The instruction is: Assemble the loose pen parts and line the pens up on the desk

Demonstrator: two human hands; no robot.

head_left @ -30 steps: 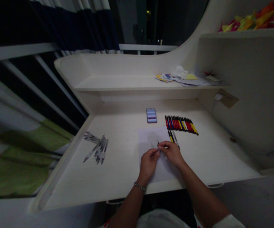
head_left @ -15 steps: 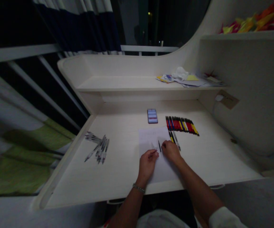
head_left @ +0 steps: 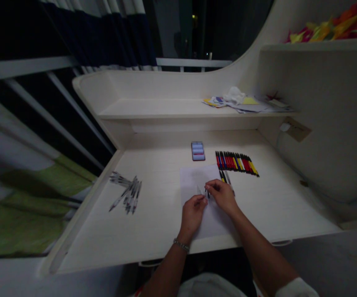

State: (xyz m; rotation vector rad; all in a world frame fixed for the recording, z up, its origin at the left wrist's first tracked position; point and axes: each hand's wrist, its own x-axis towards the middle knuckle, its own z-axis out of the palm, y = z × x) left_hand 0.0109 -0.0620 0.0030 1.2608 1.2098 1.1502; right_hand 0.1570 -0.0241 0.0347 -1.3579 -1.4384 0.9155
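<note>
My left hand [head_left: 194,212] is closed in a pinch over a white sheet of paper [head_left: 193,177]. From its fingertips sticks a thin, clear pen part [head_left: 199,190]. My right hand [head_left: 223,196] meets it from the right, thumb and finger pressed together at a small dark piece too blurred to name. Just below those fingertips a thin black stick [head_left: 208,195] shows on the paper, partly covered. Beside the right hand lie a few pens [head_left: 222,176], half hidden by it.
A neat row of coloured pens [head_left: 237,161] lies at the right. At the left is a loose pile of clear pens [head_left: 130,194]. A phone [head_left: 198,151] with a lit screen rests behind the paper. Papers [head_left: 249,105] lie on the shelf [head_left: 166,108].
My right hand has moved left, bringing its fingertips close to those of my left hand and partly covering the black stick. My left hand stays nearly where it was.
</note>
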